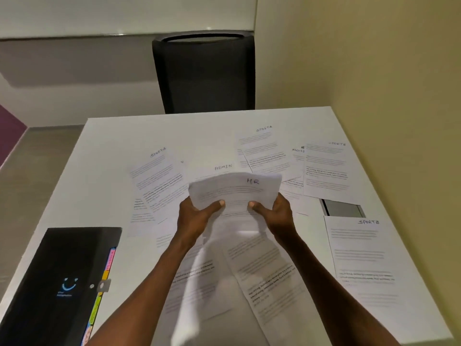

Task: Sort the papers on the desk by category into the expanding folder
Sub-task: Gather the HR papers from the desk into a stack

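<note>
A small stack of white sheets, the top one marked HR (235, 189), is lifted above the desk's middle. My left hand (197, 216) grips its left edge and my right hand (274, 213) grips its right edge, thumbs on top. The lower part of the stack hangs down blurred between my forearms. Loose sheets lie spread over the white desk (104, 156): SPORTS sheets at the back left (157, 171), back middle (262, 148), back right (326, 168) and near right (361, 258), and an ADMIN sheet (223, 168) behind the stack. The black expanding folder (62, 283) lies closed at the near left, coloured tabs along its right edge.
A black chair (204, 73) stands behind the desk's far edge. A dark flat device (343, 208) lies half under sheets at the right. A wall runs close along the desk's right side. More printed sheets lie under my forearms.
</note>
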`<state>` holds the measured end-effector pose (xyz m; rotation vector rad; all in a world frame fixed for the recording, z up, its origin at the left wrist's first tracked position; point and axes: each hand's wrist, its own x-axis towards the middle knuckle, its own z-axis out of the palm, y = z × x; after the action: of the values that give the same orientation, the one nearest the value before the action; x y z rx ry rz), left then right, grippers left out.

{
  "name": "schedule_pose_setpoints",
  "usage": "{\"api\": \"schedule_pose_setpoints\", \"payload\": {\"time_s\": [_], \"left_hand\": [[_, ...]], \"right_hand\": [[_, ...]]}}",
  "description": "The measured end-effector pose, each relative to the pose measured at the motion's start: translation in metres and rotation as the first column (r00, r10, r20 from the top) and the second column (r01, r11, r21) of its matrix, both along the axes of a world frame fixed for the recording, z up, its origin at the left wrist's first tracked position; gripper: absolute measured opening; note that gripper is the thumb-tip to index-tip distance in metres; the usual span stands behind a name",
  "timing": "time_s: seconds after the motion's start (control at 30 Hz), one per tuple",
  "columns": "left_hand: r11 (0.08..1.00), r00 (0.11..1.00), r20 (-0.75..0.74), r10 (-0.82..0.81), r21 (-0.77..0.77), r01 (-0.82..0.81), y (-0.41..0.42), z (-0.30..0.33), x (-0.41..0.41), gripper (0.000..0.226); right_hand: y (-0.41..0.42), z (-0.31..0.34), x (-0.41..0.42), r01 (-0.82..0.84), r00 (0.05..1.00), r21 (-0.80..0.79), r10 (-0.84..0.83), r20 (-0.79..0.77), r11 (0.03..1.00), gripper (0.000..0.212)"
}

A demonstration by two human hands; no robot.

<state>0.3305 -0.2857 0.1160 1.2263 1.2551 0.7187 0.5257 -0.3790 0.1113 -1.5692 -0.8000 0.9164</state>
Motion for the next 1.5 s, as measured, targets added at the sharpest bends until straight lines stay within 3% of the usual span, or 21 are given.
{"api": "schedule_pose_setpoints", "payload": {"time_s": [0.27, 0.43, 0.6, 0.8, 0.9, 0.97, 1.07, 1.17, 1.27, 1.37, 1.43, 1.5], "left_hand": [[0.998, 0.998, 0.06, -0.033, 0.058, 0.03, -0.003, -0.015, 0.01, 0.036], [0.993, 0.994, -0.052, -0.092, 0.063, 0.096, -0.009, -0.031, 0.013, 0.03], [0.995, 0.991, -0.09, -0.095, 0.021, 0.097, 0.007, -0.026, 0.023, 0.039], [0.992, 0.99, -0.054, -0.127, -0.035, 0.125, 0.028, -0.017, 0.023, 0.025], [0.985, 0.986, -0.04, -0.16, -0.07, 0.157, 0.036, -0.023, 0.022, 0.023], [0.987, 0.993, -0.028, -0.117, -0.114, 0.113, 0.04, -0.026, 0.024, 0.025], [0.989, 1.0, -0.031, 0.004, -0.149, -0.009, 0.055, -0.031, 0.025, 0.022], [0.978, 0.994, -0.056, 0.096, -0.182, -0.105, 0.074, -0.037, 0.019, 0.022], [0.969, 0.984, -0.1, 0.147, -0.187, -0.164, 0.092, -0.042, 0.003, 0.028], [0.962, 0.973, -0.117, 0.197, -0.169, -0.215, 0.103, -0.042, -0.011, 0.023], [0.951, 0.966, -0.11, 0.234, -0.18, -0.251, 0.11, -0.046, -0.019, 0.022], [0.939, 0.962, -0.082, 0.26, -0.211, -0.272, 0.116, -0.052, -0.024, 0.022]], "right_hand": [[0.006, -0.013, -0.008, 0.037, 0.997, 0.04, -0.034, -0.076, 0.999, 0.032], [-0.002, -0.035, -0.016, 0.102, 0.995, -0.089, -0.103, 0.002, 0.991, 0.038], [0.006, -0.021, -0.009, 0.091, 0.996, -0.055, -0.09, 0.015, 0.994, 0.028], [0.009, -0.034, 0.018, 0.069, 0.979, -0.267, -0.014, 0.203, 0.961, 0.02], [0.013, -0.037, 0.028, -0.018, 0.985, -0.285, 0.065, 0.158, 0.958, 0.021], [0.023, -0.041, 0.038, -0.028, 0.986, -0.343, 0.082, 0.144, 0.939, 0.032], [0.047, -0.052, 0.062, 0.074, 0.97, -0.416, 0.031, 0.241, 0.906, 0.039], [0.07, -0.063, 0.088, 0.094, 0.881, -0.495, 0.159, 0.445, 0.864, 0.031], [0.09, -0.079, 0.099, 0.046, 0.782, -0.549, 0.312, 0.539, 0.834, 0.038], [0.11, -0.091, 0.091, -0.037, 0.616, -0.6, 0.491, 0.616, 0.799, 0.045], [0.122, -0.097, 0.081, -0.047, 0.493, -0.666, 0.598, 0.632, 0.744, 0.049], [0.127, -0.107, 0.071, -0.056, 0.471, -0.745, 0.675, 0.568, 0.665, 0.053]]}}
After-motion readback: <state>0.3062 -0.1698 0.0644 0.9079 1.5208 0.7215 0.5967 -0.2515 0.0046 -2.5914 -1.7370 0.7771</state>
